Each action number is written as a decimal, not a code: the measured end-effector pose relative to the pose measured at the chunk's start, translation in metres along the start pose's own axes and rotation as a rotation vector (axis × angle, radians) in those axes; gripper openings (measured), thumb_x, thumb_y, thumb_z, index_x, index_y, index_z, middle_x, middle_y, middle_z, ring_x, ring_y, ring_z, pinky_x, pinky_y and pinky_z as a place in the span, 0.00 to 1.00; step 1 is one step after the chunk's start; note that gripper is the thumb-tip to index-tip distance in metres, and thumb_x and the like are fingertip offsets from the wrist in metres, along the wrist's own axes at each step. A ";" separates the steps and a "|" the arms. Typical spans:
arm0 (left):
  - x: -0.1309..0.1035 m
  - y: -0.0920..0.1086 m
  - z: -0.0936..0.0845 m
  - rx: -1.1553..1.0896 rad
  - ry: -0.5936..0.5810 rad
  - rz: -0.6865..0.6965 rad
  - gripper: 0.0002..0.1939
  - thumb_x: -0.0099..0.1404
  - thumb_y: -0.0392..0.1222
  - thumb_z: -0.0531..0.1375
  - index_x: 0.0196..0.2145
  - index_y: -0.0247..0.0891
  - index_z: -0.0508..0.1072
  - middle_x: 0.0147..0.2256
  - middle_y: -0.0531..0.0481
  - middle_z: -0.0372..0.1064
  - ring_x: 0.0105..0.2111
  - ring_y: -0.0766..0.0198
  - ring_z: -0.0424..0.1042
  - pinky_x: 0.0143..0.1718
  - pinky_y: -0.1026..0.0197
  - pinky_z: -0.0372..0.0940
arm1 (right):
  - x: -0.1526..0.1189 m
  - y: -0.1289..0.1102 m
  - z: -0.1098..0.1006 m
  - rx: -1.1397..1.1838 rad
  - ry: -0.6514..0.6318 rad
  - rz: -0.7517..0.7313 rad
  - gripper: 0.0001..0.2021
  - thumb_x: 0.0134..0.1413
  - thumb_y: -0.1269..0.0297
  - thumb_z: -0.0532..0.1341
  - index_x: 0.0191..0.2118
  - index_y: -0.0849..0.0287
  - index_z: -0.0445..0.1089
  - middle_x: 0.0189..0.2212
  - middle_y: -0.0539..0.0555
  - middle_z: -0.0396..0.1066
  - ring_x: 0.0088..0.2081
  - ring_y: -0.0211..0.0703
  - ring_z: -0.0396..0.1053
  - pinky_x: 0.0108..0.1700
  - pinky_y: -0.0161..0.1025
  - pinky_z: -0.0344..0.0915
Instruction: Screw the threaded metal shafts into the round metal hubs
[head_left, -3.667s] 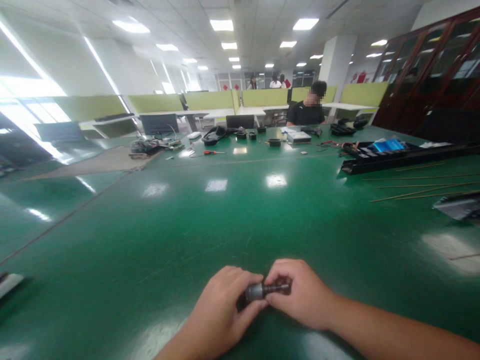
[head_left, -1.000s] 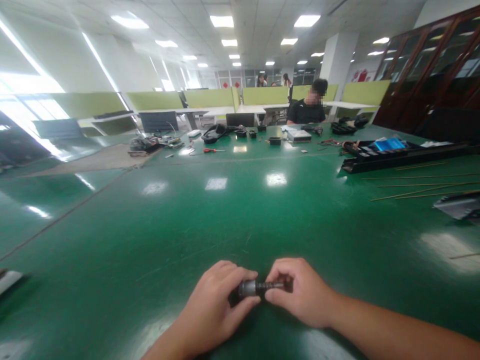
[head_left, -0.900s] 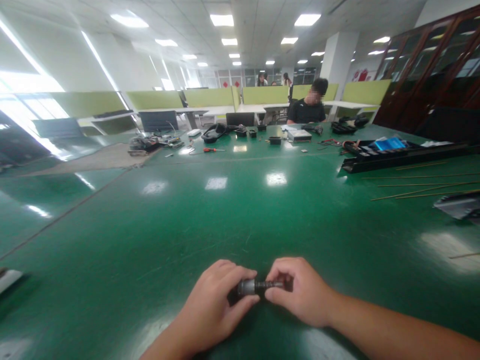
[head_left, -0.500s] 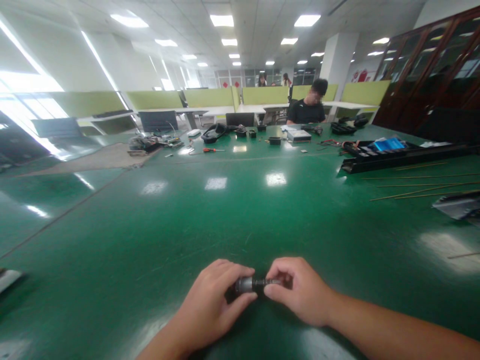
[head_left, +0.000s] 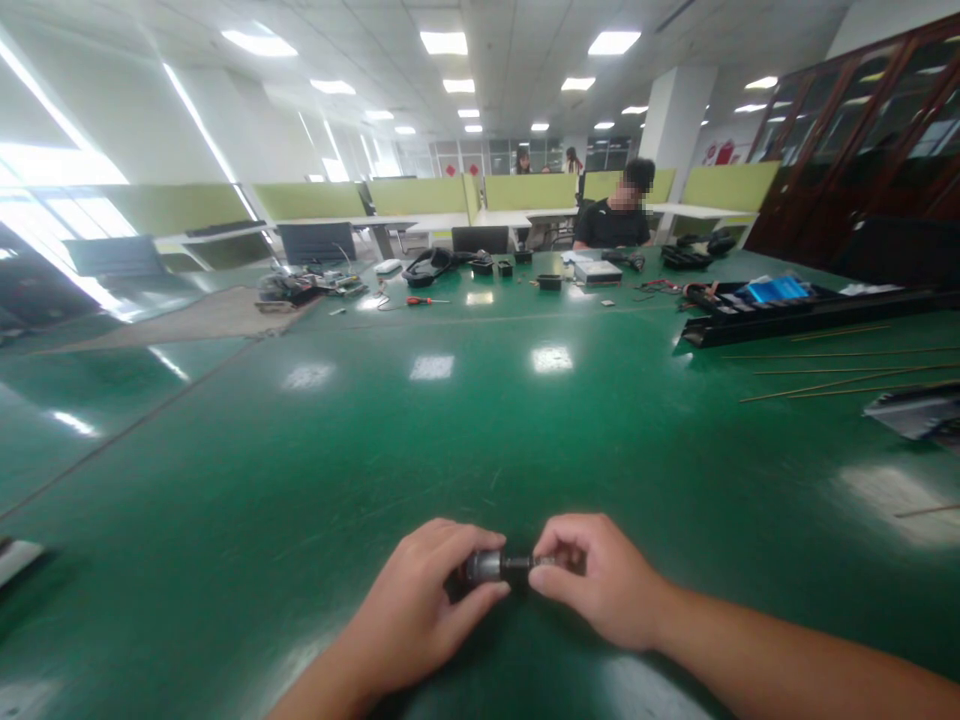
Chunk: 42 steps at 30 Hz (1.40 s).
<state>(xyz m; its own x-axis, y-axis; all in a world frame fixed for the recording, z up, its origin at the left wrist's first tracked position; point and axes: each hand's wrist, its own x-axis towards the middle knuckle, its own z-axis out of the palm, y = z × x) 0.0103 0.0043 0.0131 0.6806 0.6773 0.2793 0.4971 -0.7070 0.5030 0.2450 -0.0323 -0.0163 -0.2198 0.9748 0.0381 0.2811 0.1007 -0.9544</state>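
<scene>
Near the front of the green table, my left hand curls its thumb and fingers around a short dark-grey metal cylinder. A thinner dark rod sticks out from the cylinder's right end. My right hand pinches the rod's far end between thumb and forefinger. The two pieces lie in line, roughly level, just above or on the tabletop. The fingers hide both outer ends, and I cannot tell what kind of part this is.
Thin brass-coloured rods and a long black channel lie at the right. Across the far side are an orange screwdriver, small black boxes and a heap of electronic parts. A person in black sits beyond the table.
My left hand has shifted slightly left with the cylinder. More of the thin rod shows between the hands. My right hand stays nearly where it was.
</scene>
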 end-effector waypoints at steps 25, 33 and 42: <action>-0.002 -0.006 -0.001 0.000 -0.017 -0.031 0.12 0.68 0.44 0.62 0.49 0.50 0.71 0.42 0.54 0.76 0.40 0.58 0.74 0.43 0.55 0.68 | 0.000 -0.001 0.000 0.023 -0.005 0.035 0.08 0.51 0.62 0.65 0.29 0.62 0.74 0.21 0.47 0.66 0.24 0.37 0.60 0.27 0.33 0.52; -0.001 -0.007 -0.001 0.002 -0.006 -0.010 0.13 0.68 0.44 0.61 0.50 0.51 0.70 0.43 0.54 0.76 0.41 0.59 0.74 0.43 0.55 0.69 | 0.000 0.000 0.000 0.021 0.003 0.030 0.08 0.51 0.62 0.65 0.29 0.62 0.74 0.21 0.48 0.67 0.24 0.37 0.61 0.27 0.34 0.53; -0.004 -0.020 -0.005 -0.008 0.011 -0.080 0.13 0.68 0.46 0.62 0.50 0.49 0.72 0.46 0.53 0.76 0.45 0.59 0.76 0.48 0.58 0.70 | 0.002 0.002 0.001 0.089 0.011 0.075 0.08 0.51 0.62 0.65 0.29 0.62 0.72 0.20 0.46 0.64 0.23 0.36 0.58 0.27 0.34 0.52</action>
<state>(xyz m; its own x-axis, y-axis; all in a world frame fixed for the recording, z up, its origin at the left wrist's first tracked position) -0.0049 0.0163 0.0057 0.6329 0.7340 0.2464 0.5454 -0.6485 0.5310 0.2443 -0.0309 -0.0186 -0.1906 0.9811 -0.0318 0.2121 0.0095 -0.9772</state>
